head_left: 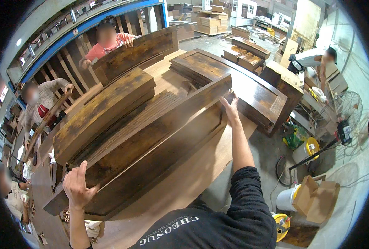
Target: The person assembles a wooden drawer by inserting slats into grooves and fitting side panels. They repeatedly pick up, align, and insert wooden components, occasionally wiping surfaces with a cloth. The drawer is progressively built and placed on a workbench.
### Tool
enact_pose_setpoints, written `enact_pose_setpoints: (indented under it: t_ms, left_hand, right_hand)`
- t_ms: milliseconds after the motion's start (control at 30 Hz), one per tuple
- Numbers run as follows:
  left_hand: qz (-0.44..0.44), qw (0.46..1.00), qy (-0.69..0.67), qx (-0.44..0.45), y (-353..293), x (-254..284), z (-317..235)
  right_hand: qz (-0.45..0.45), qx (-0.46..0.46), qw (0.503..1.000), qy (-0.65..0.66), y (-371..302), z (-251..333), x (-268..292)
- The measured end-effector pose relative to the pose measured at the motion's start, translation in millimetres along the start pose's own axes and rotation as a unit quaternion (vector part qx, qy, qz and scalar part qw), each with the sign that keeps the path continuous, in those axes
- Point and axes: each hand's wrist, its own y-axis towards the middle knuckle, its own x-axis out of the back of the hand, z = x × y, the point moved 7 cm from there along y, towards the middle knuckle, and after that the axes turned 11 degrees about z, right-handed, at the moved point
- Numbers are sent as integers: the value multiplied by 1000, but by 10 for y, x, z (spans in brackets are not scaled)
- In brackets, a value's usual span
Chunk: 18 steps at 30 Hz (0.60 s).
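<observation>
Between my two hands a long dark-brown wooden panel [130,151] stands tilted on edge over the wooden table [224,145]. My left hand [78,186] is closed on its near left end, thumb toward the panel's face. At the far right end my right hand [231,108] grips it, with some of its fingers hidden. A second dark panel face [155,168] lies along its near side; whether the two are joined I cannot tell. Just beyond are a ribbed row of stacked strips [130,124] and a stack of curved brown wooden pieces [105,110].
Framed dark panels [242,89] are stacked at the right of the table. Across it, a person in pink holds a curved board [136,54]; two others work at the left. A standing fan [344,120], white buckets [288,197] and an open cardboard box [317,197] stand at right.
</observation>
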Motion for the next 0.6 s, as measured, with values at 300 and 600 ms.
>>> enact_pose_setpoints:
  t_ms: [300,600]
  left_hand:
    - [7,997,56,-57,43,-56,13]
    - [17,993,79,-81,-9,98,-247]
  right_hand:
    - [16,4,1000,8,19,-95,74]
    - [88,-10,990,109,-146,104,95]
